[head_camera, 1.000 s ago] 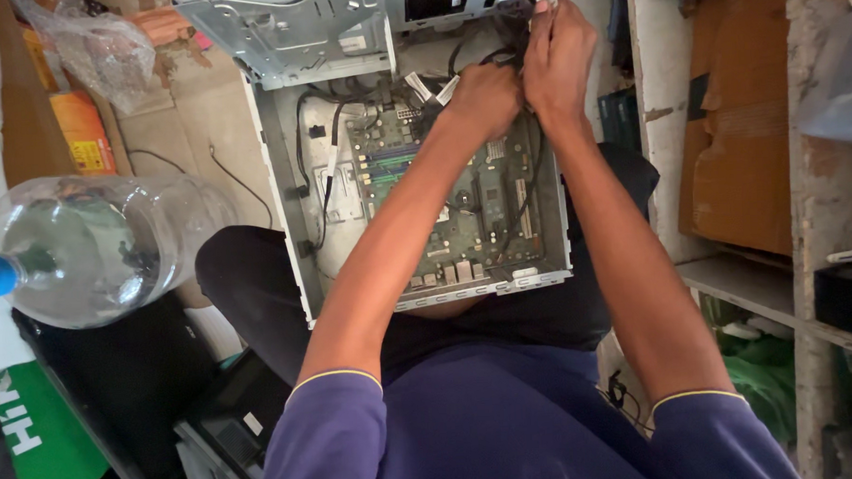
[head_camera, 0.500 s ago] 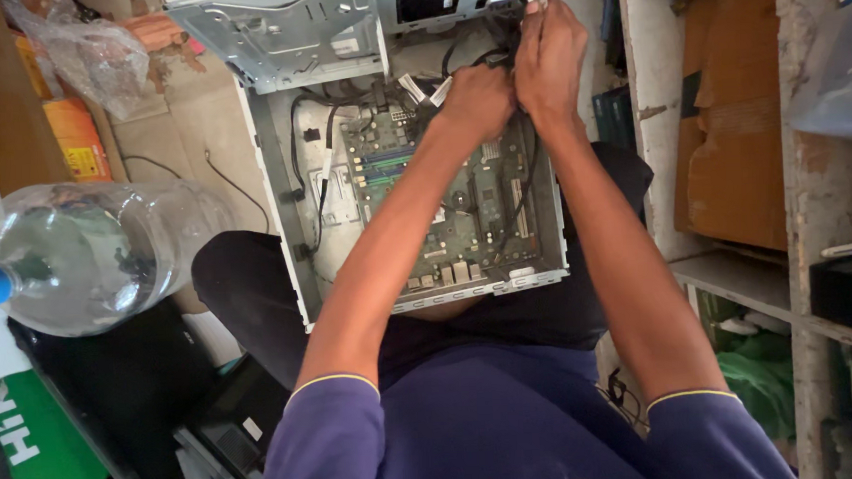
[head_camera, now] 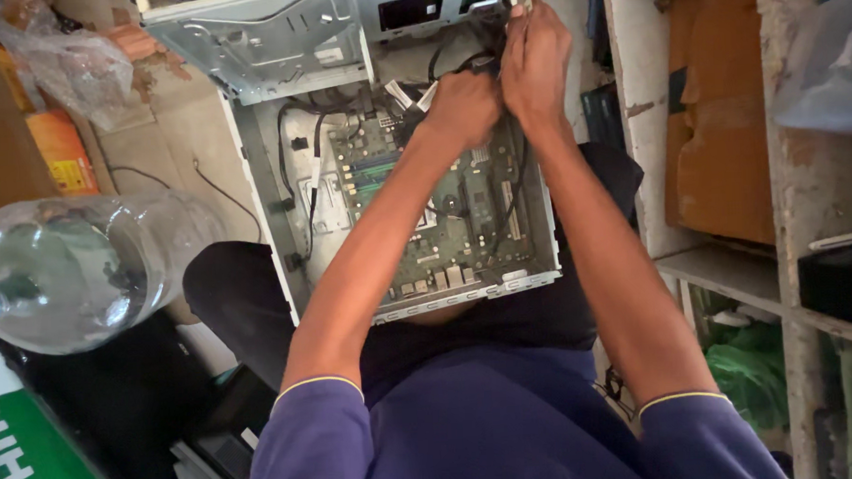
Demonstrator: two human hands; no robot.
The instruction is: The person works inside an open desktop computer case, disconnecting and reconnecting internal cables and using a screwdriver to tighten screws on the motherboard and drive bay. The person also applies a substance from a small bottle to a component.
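Note:
An opened desktop computer case [head_camera: 264,198] rests on my lap, its green motherboard [head_camera: 435,220] facing up. Both my hands reach into the far right corner of the case. My left hand [head_camera: 464,106] is closed around a bundle of black cables [head_camera: 476,63] near the drive bay. My right hand [head_camera: 536,61] pinches the same cables or a connector just above it; what sits between the fingers is hidden. The grey metal drive cage [head_camera: 258,38] is swung up at the far end.
A large clear plastic water bottle [head_camera: 78,271] lies at the left. A crumpled plastic bag [head_camera: 61,63] and an orange box [head_camera: 64,153] sit beyond it. Wooden shelving [head_camera: 729,276] with cardboard and green items stands at the right. A black device [head_camera: 216,436] is near my left knee.
Both hands have stayed in the same corner of the case, shifting only slightly. The view has drifted a little; the case has not moved.

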